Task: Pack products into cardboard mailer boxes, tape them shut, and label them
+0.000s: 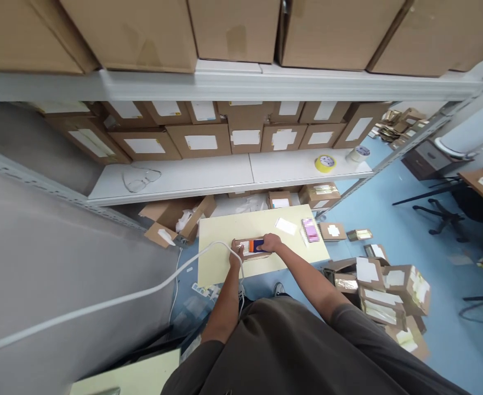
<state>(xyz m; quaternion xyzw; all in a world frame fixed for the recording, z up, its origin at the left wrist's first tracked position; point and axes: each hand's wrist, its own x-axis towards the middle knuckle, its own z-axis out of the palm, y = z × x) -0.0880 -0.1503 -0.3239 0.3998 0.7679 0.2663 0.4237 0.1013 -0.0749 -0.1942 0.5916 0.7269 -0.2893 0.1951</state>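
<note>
A small brown cardboard box (258, 256) lies on the pale yellow table (220, 230) in front of me. My left hand (237, 252) grips its left end, with the fingers curled round the edge. On top of the box is a dark blue and orange item (256, 245), too small to name for certain. My right hand (271, 242) is closed on the right end of this item. Something whitish shows between the orange part and my left hand. To the right on the table are a white slip (285, 226) and a pink-purple printed stack (310, 230).
A white cable (142, 291) hangs across my left side. The shelf (208, 173) above the table bears glasses (140, 180), yellow tape (325, 163) and boxed goods. An open carton (179, 219) stands left of the table; several boxes (383, 299) lie on the floor at right.
</note>
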